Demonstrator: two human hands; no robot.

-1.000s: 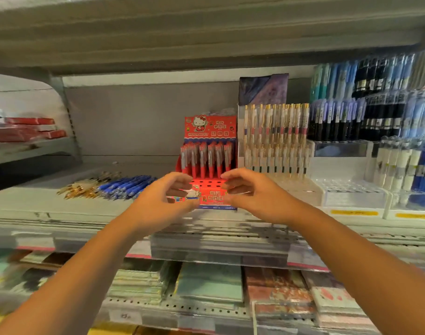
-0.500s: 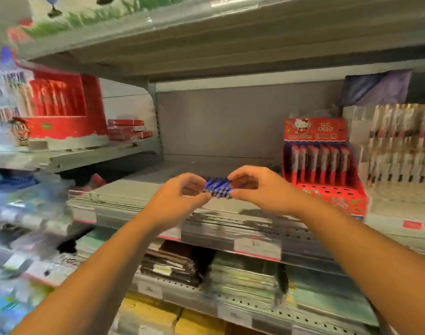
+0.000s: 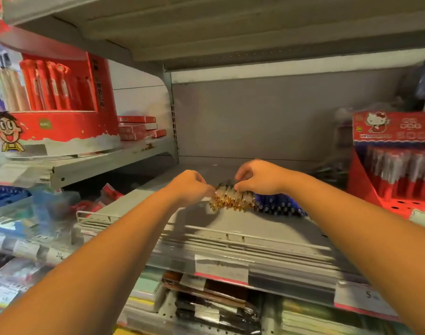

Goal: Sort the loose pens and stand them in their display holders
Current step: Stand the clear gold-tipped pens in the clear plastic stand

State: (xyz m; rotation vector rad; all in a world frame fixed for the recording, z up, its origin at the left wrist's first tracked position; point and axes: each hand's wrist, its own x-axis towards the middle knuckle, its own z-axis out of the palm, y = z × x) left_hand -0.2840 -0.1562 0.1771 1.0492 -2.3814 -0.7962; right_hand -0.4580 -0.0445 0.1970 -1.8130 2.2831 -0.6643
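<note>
Loose pens [image 3: 245, 201] at frame centre, flat on the shelf [image 3: 230, 228], both hands on them; sorting stage, none from this pile stood up yet.

Gold-clip pens [image 3: 230, 200] lie in a tight row, touching the blue pens [image 3: 279, 205] just to their right. Left hand [image 3: 191, 187] pinches the row's left edge. Right hand [image 3: 260, 177] has curled fingers clamped over the top of the same row. Judging by this, the colours are grouped and every pen remains to be placed. Hello Kitty holder [image 3: 395, 170] at right edge is part-filled, front holes free. Can't tell which holder takes gold or blue. Red round display [image 3: 61, 112] and red boxes [image 3: 139, 128] sit upper left, well apart. Nothing blocks the way to the holder at right.
</note>
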